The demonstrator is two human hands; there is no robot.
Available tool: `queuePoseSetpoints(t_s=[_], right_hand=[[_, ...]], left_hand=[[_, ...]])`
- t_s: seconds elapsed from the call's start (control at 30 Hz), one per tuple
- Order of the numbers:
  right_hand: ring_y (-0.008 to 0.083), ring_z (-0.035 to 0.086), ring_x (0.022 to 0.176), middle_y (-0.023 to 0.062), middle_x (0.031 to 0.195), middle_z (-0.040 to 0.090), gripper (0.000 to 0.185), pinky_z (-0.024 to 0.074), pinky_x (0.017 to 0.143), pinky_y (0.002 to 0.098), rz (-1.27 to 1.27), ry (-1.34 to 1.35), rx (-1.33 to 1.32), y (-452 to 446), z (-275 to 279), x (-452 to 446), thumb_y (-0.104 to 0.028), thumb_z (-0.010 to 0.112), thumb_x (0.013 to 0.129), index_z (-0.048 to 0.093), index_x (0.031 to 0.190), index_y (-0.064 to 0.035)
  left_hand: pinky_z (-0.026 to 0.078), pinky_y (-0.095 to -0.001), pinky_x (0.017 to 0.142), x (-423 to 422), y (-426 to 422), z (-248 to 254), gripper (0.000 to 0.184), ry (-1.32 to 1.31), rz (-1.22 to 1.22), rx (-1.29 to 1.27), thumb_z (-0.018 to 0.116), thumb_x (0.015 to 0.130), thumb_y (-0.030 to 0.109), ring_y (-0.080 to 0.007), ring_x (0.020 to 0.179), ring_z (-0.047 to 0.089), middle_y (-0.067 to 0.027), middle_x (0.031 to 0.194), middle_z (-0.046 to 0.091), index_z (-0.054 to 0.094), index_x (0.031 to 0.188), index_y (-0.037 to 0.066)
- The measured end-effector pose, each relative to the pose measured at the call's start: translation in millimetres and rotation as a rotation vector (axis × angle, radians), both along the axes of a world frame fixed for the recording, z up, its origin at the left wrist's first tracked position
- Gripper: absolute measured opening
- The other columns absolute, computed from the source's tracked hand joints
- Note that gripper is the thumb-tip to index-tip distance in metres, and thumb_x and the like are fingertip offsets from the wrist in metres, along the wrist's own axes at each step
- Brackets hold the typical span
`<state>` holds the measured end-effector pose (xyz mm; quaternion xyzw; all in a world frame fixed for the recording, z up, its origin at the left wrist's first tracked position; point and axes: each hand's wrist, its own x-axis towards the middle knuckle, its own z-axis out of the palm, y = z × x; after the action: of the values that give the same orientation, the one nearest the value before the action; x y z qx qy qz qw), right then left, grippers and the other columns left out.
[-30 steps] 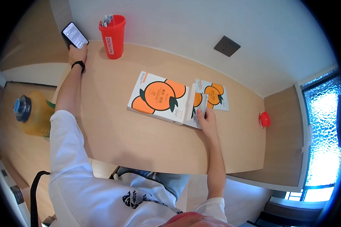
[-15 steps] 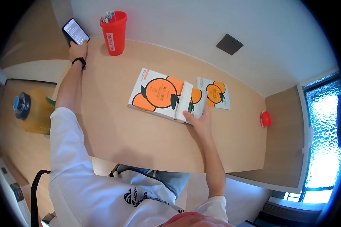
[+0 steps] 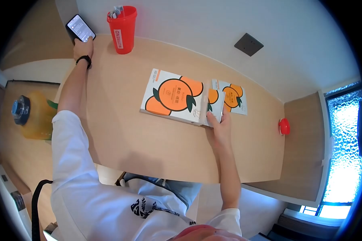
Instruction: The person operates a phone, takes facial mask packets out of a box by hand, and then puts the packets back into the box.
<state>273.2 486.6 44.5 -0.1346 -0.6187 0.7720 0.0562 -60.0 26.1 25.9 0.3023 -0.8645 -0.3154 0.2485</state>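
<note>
The left hand (image 3: 83, 49) gripped a phone (image 3: 81, 28), lit screen facing up — seemingly for reading; the right hand (image 3: 221, 126) pinched a packet (image 3: 215, 105) at the end of the box (image 3: 173, 95), laid flat on the counter (image 3: 181, 148), presumably for steadiness.

Your red cup (image 3: 126, 39) said NUTREND, the orange-print box (image 3: 173, 94) had 377 (plus Chinese characters), and lettering on your shirt (image 3: 108, 205) was mostly unreadable tbh.

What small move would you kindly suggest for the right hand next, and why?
Perhaps ease the packet gently straight away from the box: the right hand holds it at the box's end, while the left hand holds the phone, so neither appears to steady the box.
</note>
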Motion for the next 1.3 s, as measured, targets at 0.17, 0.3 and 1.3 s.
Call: queuePoseSetpoints(t_s=[0.17, 0.3, 1.3], right_hand=[[0.0188, 0.061, 0.092, 0.0092, 0.110, 0.062, 0.036, 0.0544, 0.078, 0.0387, 0.012, 0.007, 0.100, 5, -3, -3, -0.004, 0.054, 0.096, 0.047, 0.131, 0.0009], [0.0176, 0.057, 0.076, 0.0122, 0.092, 0.063, 0.027, 0.0467, 0.067, 0.0314, -0.060, 0.112, 0.668, 10, -8, -4, -0.008, 0.064, 0.089, 0.057, 0.111, 0.0061], [0.0415, 0.044, 0.128, 0.0232, 0.140, 0.048, 0.059, 0.0384, 0.105, 0.0496, -0.300, -0.256, 1.585, 124, -23, 5, -0.041, 0.062, 0.091, 0.051, 0.139, -0.0081]], left_hand=[[0.049, -0.0479, 0.092, -6, -4, 0, 0.063, 0.012, -0.013, 0.015, 0.064, 0.079, 0.052, -0.0397, 0.110, 0.063, -0.0217, 0.117, 0.067, 0.055, 0.121, 0.006], [0.049, -0.0485, 0.092, -1, 1, 2, 0.061, 0.014, 0.009, 0.027, 0.061, 0.080, 0.052, -0.0397, 0.109, 0.063, -0.0215, 0.117, 0.067, 0.056, 0.121, 0.007], [0.047, -0.0506, 0.094, -10, -4, -1, 0.059, 0.023, 0.025, 0.049, 0.050, 0.086, 0.052, -0.0413, 0.113, 0.061, -0.0221, 0.121, 0.065, 0.057, 0.123, 0.007]])
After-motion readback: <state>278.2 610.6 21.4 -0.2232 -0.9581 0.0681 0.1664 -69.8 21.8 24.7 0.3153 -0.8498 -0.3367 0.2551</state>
